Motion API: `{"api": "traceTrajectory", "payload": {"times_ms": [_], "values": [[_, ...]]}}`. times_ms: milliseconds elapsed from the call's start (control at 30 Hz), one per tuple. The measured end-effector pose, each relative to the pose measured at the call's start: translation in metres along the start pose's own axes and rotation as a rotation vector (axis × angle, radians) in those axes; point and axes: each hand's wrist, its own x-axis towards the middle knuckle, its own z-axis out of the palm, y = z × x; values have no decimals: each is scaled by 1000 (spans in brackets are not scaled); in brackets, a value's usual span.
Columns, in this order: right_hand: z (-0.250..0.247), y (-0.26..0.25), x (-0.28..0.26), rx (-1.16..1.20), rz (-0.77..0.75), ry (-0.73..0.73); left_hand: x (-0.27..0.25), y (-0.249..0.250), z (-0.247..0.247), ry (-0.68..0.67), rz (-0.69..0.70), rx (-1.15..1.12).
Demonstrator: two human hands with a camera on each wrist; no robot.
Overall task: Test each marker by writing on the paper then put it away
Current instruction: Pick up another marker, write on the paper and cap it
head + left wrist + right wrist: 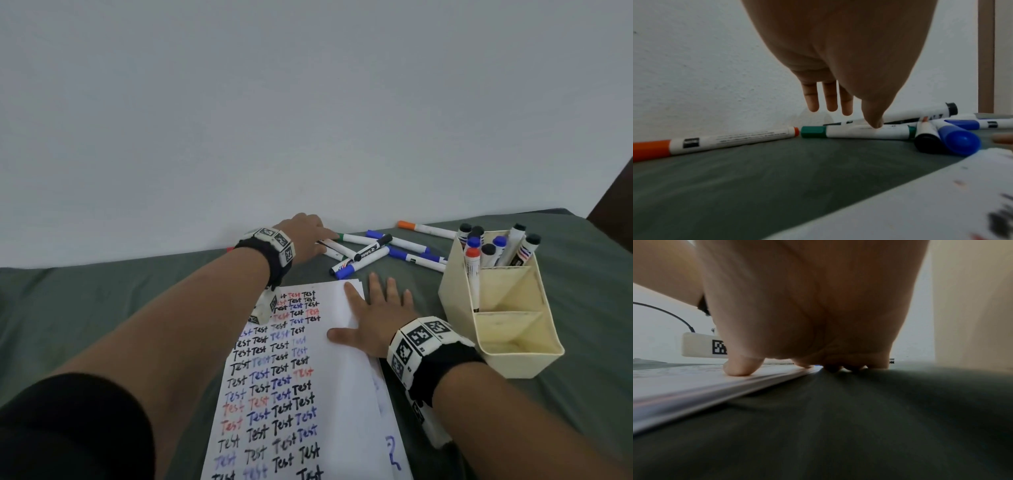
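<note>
My left hand (308,236) reaches to the far side of the table over the loose markers, fingers straight; in the left wrist view my left hand (840,112) hangs just above a green-capped marker (857,132), the thumb touching its barrel. That green marker (352,238) lies at the left of a pile of several markers (383,255). My right hand (373,308) lies flat with spread fingers on the right edge of the paper (329,394), which is covered in rows of "Test". In the right wrist view the right hand (797,365) presses the paper stack (694,386).
A cream pen holder (507,308) with several markers standing in its back compartment sits at the right. An orange marker (424,229) lies by the wall, another orange marker (715,142) left of the green one. The wall runs close behind the green cloth (102,301).
</note>
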Motion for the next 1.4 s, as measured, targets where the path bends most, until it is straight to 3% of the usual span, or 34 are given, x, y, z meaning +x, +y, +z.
{"api": "traceTrajectory", "payload": {"times_ms": [167, 400, 667, 767, 933, 1133, 1267, 1400], "values": [[0, 0, 1, 11, -7, 3, 11, 8, 10, 110, 51, 52], [0, 2, 5, 57, -23, 75, -1, 5, -1, 224, -34, 19], [-8, -2, -3, 221, -4, 519, -65, 10, -8, 160, 66, -103], [-8, 0, -2, 226, -48, 594, -86, 16, -4, 135, 95, -111], [-9, 0, 0, 108, -204, 598, -114, 31, -1, 223, 164, -101], [-16, -5, -5, 167, -280, 487, -136, 40, 4, 82, -54, -56], [-17, -7, -9, 186, -298, 397, -154, 38, 15, 127, -102, 26], [-19, -8, -13, 155, -332, 351, -162, 35, 22, 129, -155, -42]]}}
